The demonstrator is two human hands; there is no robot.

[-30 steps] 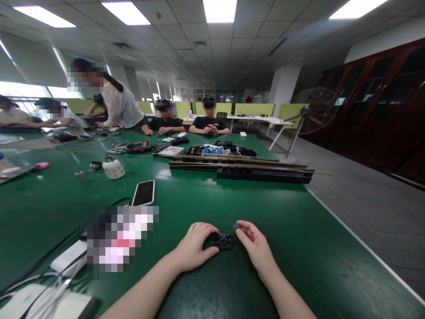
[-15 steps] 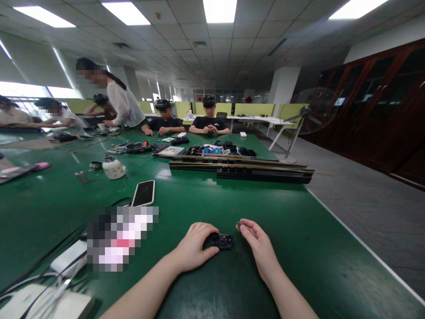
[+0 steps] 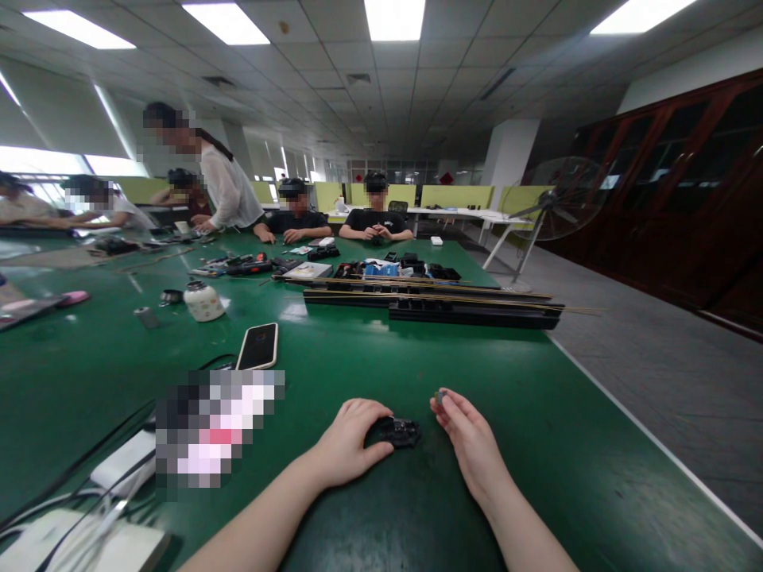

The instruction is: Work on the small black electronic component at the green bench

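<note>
On the green table point(image 3: 381, 373) in front of me lies a small black plastic part point(image 3: 402, 432) with open inner detail; its exact kind is hard to make out. Its left end sits between the thumb and fingers of my left hand point(image 3: 351, 443), which grips it. To its right, slightly above the tabletop, my right hand point(image 3: 468, 425) pinches a tiny grey-green piece point(image 3: 439, 396) between thumb and fingertips. That piece is apart from the black part and too small to name.
A phone point(image 3: 258, 346), a blurred-out patch and white cables with a power strip point(image 3: 89, 540) lie left. A white jar point(image 3: 203, 302) stands farther off. Long black rails point(image 3: 477, 312) with thin rods cross the table ahead. Several people sit or stand beyond.
My right hand has drawn a little to the right and turned, still pinching the tiny piece. My left hand and the black part stay put. A standing person at the left shifts right.
</note>
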